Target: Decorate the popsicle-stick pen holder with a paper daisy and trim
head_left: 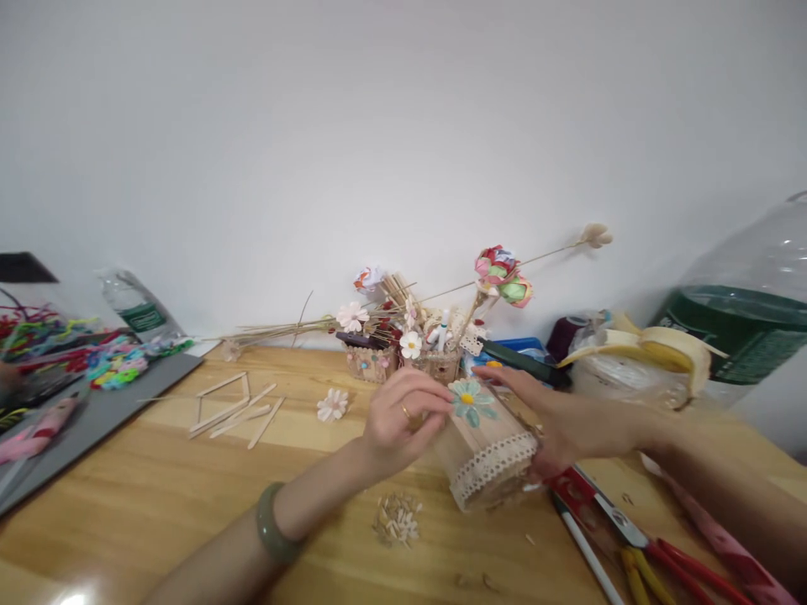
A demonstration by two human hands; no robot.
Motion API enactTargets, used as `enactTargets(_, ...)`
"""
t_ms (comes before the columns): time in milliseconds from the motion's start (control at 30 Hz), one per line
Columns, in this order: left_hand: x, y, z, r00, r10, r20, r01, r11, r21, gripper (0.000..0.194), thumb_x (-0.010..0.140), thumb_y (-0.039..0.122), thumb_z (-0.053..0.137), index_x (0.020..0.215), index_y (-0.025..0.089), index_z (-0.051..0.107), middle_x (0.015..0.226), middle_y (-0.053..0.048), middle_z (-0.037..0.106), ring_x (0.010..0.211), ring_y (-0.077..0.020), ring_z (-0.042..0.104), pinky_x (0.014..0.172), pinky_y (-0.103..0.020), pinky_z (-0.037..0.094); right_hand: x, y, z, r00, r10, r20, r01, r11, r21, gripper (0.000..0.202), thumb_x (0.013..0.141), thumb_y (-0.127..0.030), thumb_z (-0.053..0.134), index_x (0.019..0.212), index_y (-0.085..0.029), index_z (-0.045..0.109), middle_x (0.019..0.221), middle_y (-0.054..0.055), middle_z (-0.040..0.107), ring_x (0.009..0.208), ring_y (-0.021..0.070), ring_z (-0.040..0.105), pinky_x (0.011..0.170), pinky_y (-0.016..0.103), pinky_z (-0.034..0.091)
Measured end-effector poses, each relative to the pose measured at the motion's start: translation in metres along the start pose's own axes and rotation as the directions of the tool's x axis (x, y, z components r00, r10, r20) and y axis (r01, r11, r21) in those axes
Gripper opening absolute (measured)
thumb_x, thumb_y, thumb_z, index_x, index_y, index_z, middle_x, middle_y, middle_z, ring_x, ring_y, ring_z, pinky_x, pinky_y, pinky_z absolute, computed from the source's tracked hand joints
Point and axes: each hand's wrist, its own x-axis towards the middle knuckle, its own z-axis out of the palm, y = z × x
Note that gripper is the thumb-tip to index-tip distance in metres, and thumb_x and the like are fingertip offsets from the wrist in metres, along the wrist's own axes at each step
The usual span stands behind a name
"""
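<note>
Left hand (400, 420): fingers bent and close together, tips at the left edge of the blue flower (470, 403) on the box; whether they pinch a petal or only press, cannot tell. Ring (408, 412) on one finger. Right hand (555, 416): spread along the right side of the box, one finger reaching past the flower, the grip steadying the piece.

Box (485, 433): wooden, tilted, between the two hands over the table (277, 504). Lace (495, 465) set around its near end — done, by the look of it. Blue flower laid on the upper face, petals spread about a yellow centre; placed, though whether firmly fixed cannot be told — the one point that looks open. The box is judged well advanced.

Loose, not joined to the box: husks (397, 518), a small heap to its near left; white flower (332, 405), to its left; sticks (233, 409), farther left, some laid in a frame shape.

Right of the box, near side: scissors (621, 521), white pen (586, 546).

Beyond the box: pots (371, 361) with craft flowers (498, 273). Beyond and right: banana peel (668, 349), large bottle (744, 328).
</note>
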Motion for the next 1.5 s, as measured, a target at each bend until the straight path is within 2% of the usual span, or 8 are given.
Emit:
enactTargets(133, -0.007, 0.002, -0.003, 0.987, 0.139, 0.076, -0.143, 0.988, 0.058, 0.018, 0.071, 0.008, 0.059, 0.072, 0.025, 0.067, 0.077, -0.005, 0.075, 0.073, -0.0184, 0.067, 0.069, -0.033, 0.051, -0.012, -0.009, 0.024, 0.985, -0.069, -0.156, 0.055, 0.994, -0.094, 0.111, 0.048, -0.032, 0.077, 0.142, -0.021, 0.017, 0.142, 0.015, 0.027, 0.132, 0.0357, 0.023, 0.105, 0.05, 0.027)
enactTargets(300, -0.018, 0.005, -0.008, 0.962, 0.224, 0.158, -0.245, 0.961, 0.127, 0.021, 0.07, 0.006, 0.063, 0.078, 0.025, 0.069, 0.08, -0.006, 0.076, 0.076, -0.0187, 0.067, 0.07, -0.031, 0.054, -0.023, -0.015, 0.047, 0.939, -0.151, -0.31, 0.092, 0.976, -0.198, 0.109, 0.056, -0.036, 0.073, 0.14, -0.027, 0.004, 0.137, 0.013, 0.02, 0.128, 0.0319, 0.027, 0.104, 0.047, 0.032)
enactTargets(500, -0.028, 0.003, -0.007, 0.949, 0.052, 0.312, -0.076, 0.995, 0.064, 0.023, 0.069, 0.008, 0.065, 0.073, 0.029, 0.072, 0.083, -0.004, 0.076, 0.082, -0.0218, 0.068, 0.072, -0.035, 0.056, -0.026, -0.018, 0.051, 0.916, -0.194, -0.351, 0.102, 0.959, -0.264, 0.111, 0.054, -0.031, 0.072, 0.14, -0.028, 0.003, 0.134, 0.012, 0.023, 0.124, 0.0333, 0.031, 0.1, 0.047, 0.037)
enactTargets(667, -0.033, -0.001, -0.006, 0.917, 0.179, 0.355, -0.233, 0.966, 0.113, 0.024, 0.071, 0.009, 0.065, 0.082, 0.028, 0.073, 0.087, -0.005, 0.076, 0.085, -0.0232, 0.069, 0.075, -0.036, 0.056, -0.026, -0.022, 0.05, 0.911, -0.206, -0.357, 0.105, 0.953, -0.283, 0.108, 0.056, -0.033, 0.072, 0.14, -0.028, 0.005, 0.134, 0.013, 0.024, 0.122, 0.0337, 0.034, 0.098, 0.046, 0.04)
enactTargets(800, -0.032, -0.002, -0.005, 0.848, 0.44, 0.295, -0.508, 0.832, 0.222, 0.014, 0.076, 0.011, 0.063, 0.084, 0.02, 0.071, 0.082, -0.007, 0.076, 0.082, -0.0209, 0.069, 0.075, -0.032, 0.057, -0.027, -0.025, 0.05, 0.908, -0.217, -0.359, 0.115, 0.952, -0.284, 0.106, 0.056, -0.032, 0.071, 0.14, -0.026, 0.007, 0.133, 0.014, 0.025, 0.122, 0.0328, 0.035, 0.097, 0.045, 0.041)
enactTargets(967, -0.025, -0.003, 0.0, 0.761, 0.64, 0.105, -0.639, 0.712, 0.292, 0.014, 0.084, 0.015, 0.054, 0.079, 0.013, 0.067, 0.073, -0.002, 0.074, 0.073, -0.0154, 0.065, 0.07, -0.027, 0.058, -0.027, -0.026, 0.05, 0.909, -0.227, -0.35, 0.129, 0.951, -0.282, 0.104, 0.055, -0.025, 0.068, 0.14, -0.024, 0.008, 0.134, 0.014, 0.024, 0.123, 0.0318, 0.034, 0.098, 0.045, 0.041)
enactTargets(1200, -0.021, -0.001, 0.001, 0.731, 0.671, 0.125, -0.662, 0.652, 0.369, 0.01, 0.081, 0.015, 0.057, 0.084, 0.013, 0.067, 0.074, 0.0, 0.07, 0.074, -0.0134, 0.062, 0.072, -0.025, 0.057, -0.026, -0.026, 0.05, 0.906, -0.223, -0.359, 0.12, 0.95, -0.288, 0.101, 0.056, -0.026, 0.068, 0.14, -0.023, 0.011, 0.134, 0.013, 0.026, 0.123, 0.0295, 0.035, 0.098, 0.043, 0.041)
enactTargets(1500, -0.023, -0.002, 0.001, 0.751, 0.643, 0.151, -0.64, 0.652, 0.406, 0.018, 0.079, 0.017, 0.058, 0.094, 0.012, 0.065, 0.075, -0.001, 0.067, 0.08, -0.0139, 0.06, 0.08, -0.027, 0.053, -0.026, -0.028, 0.05, 0.905, -0.225, -0.362, 0.125, 0.952, -0.281, 0.1, 0.058, -0.028, 0.069, 0.14, -0.022, 0.013, 0.134, 0.013, 0.026, 0.123, 0.0291, 0.036, 0.099, 0.042, 0.041)
